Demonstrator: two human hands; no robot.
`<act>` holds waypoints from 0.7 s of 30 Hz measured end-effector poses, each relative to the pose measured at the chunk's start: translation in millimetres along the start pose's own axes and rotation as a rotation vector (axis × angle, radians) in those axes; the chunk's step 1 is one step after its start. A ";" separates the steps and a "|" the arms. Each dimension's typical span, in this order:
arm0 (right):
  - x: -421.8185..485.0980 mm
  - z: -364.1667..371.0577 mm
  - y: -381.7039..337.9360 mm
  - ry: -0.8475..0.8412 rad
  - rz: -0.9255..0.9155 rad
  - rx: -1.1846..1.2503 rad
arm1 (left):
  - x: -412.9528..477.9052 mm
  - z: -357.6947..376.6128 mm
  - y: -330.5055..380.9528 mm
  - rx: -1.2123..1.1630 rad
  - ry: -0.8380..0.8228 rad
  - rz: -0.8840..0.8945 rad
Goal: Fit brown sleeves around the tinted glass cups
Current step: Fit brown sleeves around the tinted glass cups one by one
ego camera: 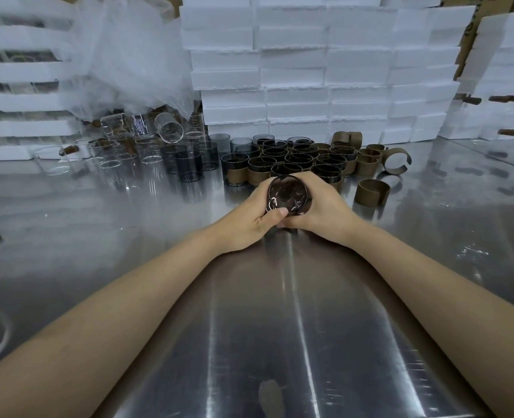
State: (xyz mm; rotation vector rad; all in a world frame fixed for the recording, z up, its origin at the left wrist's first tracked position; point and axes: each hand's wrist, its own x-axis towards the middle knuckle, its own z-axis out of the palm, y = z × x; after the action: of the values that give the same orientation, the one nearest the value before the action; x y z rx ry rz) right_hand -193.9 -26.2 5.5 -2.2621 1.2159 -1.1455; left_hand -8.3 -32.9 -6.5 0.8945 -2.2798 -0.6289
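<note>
1. Head view: tinted glass cup [287,196] just above the steel table [279,327], mouth toward camera. Left hand [249,218] and right hand [319,212] curl round it, left thumb pressing the rim, likely bracing it for sleeving.
2. Spare brown sleeve [371,192] stands near on the right, within reach.

- The head camera is looking forward and down, close over the steel table [279,327].
- Forearms [114,312] are entering from the lower corners; stacked white boxes [294,70] are filling the upper frame.
</note>
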 end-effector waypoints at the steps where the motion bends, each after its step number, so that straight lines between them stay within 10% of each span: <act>1: 0.1 0.1 0.4 0.000 0.010 0.005 | -0.3 -0.3 1.0 -0.012 0.001 0.009; 21: -2.1 0.1 -9.5 -0.012 -0.253 -0.173 | 0.8 -6.0 0.0 -0.351 0.179 -0.084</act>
State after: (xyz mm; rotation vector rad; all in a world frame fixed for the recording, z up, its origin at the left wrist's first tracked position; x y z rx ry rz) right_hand -189.3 -19.0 10.1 -2.6091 1.0850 -1.1487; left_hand -4.7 -34.7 -2.0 0.8383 -1.9038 -0.9141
